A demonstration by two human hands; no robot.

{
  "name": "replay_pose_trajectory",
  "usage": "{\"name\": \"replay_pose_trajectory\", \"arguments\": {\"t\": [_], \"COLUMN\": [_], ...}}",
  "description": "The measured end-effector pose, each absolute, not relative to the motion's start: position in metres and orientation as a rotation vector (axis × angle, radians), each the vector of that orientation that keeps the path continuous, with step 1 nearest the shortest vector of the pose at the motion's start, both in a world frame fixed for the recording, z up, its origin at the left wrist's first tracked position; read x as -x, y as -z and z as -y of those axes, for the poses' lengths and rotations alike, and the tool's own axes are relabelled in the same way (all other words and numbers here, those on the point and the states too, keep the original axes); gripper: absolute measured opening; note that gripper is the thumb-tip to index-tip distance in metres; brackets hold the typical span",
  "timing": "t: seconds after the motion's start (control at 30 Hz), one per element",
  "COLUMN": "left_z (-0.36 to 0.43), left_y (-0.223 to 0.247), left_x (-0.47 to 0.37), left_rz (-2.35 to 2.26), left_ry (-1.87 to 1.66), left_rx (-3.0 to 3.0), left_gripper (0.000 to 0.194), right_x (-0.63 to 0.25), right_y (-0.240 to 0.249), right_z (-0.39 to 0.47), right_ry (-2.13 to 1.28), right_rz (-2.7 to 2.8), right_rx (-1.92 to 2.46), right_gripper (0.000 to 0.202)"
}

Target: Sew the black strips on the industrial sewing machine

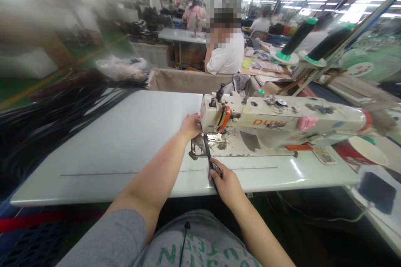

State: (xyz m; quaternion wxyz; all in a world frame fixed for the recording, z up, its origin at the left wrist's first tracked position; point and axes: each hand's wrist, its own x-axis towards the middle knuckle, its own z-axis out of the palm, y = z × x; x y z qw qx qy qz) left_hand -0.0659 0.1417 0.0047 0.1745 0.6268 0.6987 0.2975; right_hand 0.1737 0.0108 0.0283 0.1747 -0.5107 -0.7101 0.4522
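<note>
A white sewing machine (269, 119) with an orange-trimmed head stands on a pale table. A narrow black strap (207, 148) runs from under its needle area toward me, over the front of the bed. My right hand (227, 181) is closed on the near part of this strap, at the table's front edge. A small dark metal tool (218, 168), its kind unclear, shows between the fingers. My left hand (190, 127) is just left of the machine head, close to the strap's far end. Its fingertips are partly hidden by the head, so its grip is unclear.
A heap of long black straps (28, 133) hangs over the table's left side. Black thread cones (297, 37) stand behind the machine at right. A fabric-lined bin (178, 80) is beyond the table, with a person in white (227, 54) past it. A phone (377, 192) lies at right.
</note>
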Motion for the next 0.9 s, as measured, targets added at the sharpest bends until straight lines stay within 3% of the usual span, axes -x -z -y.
{"name": "replay_pose_trajectory", "arguments": {"t": [0.43, 0.7, 0.9], "left_z": [-0.136, -0.138, -0.122], "left_y": [-0.010, -0.005, -0.001], "left_x": [0.064, 0.071, 0.071], "left_rz": [-1.904, -1.894, -1.647], "left_ry": [-1.040, -1.370, -1.653], "left_rx": [-1.652, -1.288, -0.882], "left_gripper": [0.019, 0.003, 0.024], "right_x": [-0.168, -0.170, -0.168], "right_y": [-0.033, -0.025, -0.035], "right_z": [-0.011, -0.011, -0.009], "right_ry": [-1.217, -0.912, -0.862], "right_rz": [2.012, 1.928, 1.889], "right_rx": [1.515, 1.351, 1.210], "right_gripper": [0.050, 0.042, 0.029]}}
